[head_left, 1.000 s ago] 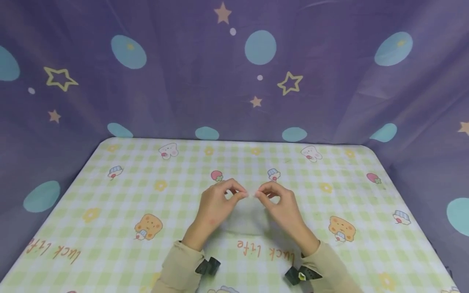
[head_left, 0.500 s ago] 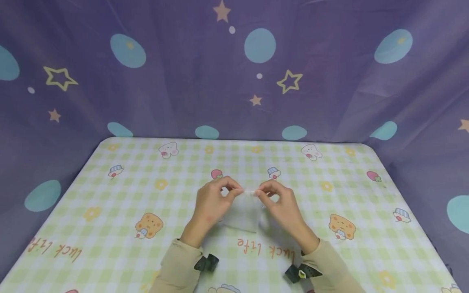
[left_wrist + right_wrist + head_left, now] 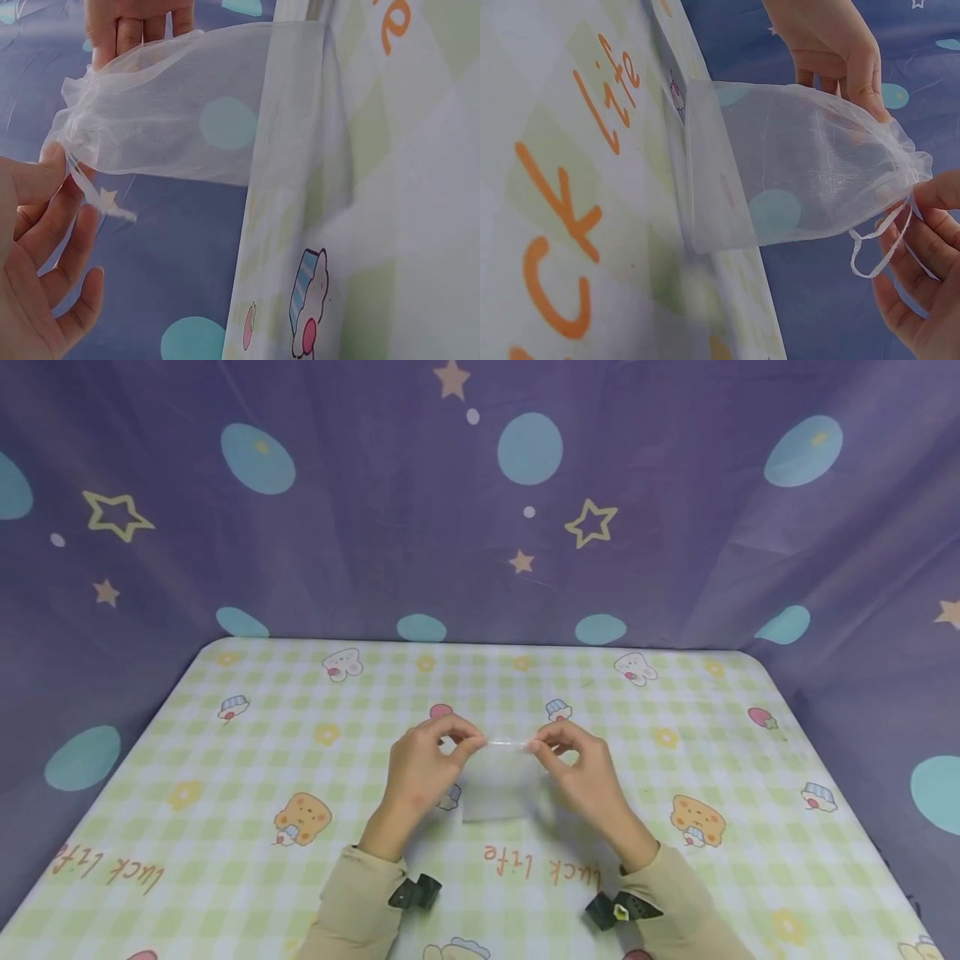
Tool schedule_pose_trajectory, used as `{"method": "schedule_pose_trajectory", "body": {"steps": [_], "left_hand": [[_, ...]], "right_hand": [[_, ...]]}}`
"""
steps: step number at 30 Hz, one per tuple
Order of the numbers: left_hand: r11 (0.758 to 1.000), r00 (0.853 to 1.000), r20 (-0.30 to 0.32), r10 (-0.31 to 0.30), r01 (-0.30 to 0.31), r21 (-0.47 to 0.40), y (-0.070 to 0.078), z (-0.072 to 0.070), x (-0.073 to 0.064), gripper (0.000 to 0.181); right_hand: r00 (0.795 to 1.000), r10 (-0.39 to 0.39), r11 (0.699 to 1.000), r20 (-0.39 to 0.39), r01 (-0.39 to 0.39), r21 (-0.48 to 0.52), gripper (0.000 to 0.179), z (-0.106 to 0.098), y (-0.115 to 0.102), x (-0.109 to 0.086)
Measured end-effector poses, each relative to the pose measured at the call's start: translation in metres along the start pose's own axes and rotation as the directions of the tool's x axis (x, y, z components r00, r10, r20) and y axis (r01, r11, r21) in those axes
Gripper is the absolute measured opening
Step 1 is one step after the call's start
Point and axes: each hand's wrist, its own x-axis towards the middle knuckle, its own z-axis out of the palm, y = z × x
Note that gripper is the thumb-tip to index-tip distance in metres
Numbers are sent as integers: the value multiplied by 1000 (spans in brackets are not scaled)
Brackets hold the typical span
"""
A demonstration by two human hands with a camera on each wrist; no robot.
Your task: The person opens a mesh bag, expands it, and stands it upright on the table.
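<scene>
A sheer white organza drawstring bag (image 3: pixel 498 785) hangs between my hands over the middle of the table, its gathered mouth at the top. My left hand (image 3: pixel 427 772) pinches one side of the mouth between thumb and index finger. On the opposite side, my right hand (image 3: pixel 585 777) pinches it the same way. The bag looks flat and see-through in the left wrist view, where a short ribbon end (image 3: pixel 101 199) dangles by the left hand. A looped ribbon (image 3: pixel 877 255) hangs beside the right hand in the right wrist view.
A green-and-white checked cloth (image 3: pixel 225 793) with cartoon prints covers the table. Behind it and at both sides hangs a purple curtain (image 3: pixel 390 527) with stars and blue ovals. Dark wrist straps (image 3: pixel 416 893) sit on both sleeves.
My hands have moved apart, mostly the left one leftward, and the bag's mouth is stretched wider between them. The bag has swung slightly and its bottom edge now hangs higher in the head view.
</scene>
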Motion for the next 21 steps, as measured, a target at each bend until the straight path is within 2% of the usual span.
{"method": "schedule_pose_trajectory", "body": {"steps": [13,21], "left_hand": [[1000,1000,-3,-8,8,-6,-2,-5,0,8],[1000,1000,-1,7,-7,7,-2,-6,1,9]], "right_hand": [[1000,-16,1000,0,16,10,4,-5,1,2],[999,-43,999,-15,43,5,4,-7,1,3]]}}
